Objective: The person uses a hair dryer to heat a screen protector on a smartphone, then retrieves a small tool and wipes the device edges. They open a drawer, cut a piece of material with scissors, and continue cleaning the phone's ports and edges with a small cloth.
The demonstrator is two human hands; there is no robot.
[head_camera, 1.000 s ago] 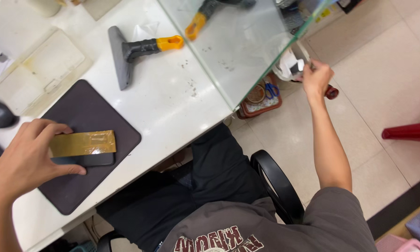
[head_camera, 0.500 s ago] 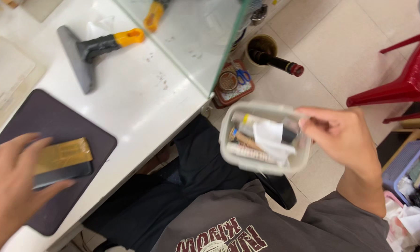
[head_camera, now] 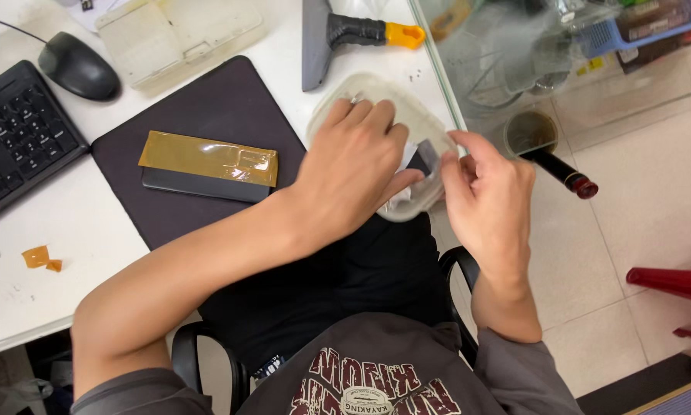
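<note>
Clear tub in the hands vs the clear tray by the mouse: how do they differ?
The clear tub is held at the desk edge by the left hand and right hand; the clear tray lies untouched on the desk. The tub is rounded and holds small items; the tray is flatter, rectangular, contents unclear. Both are translucent plastic.
</note>
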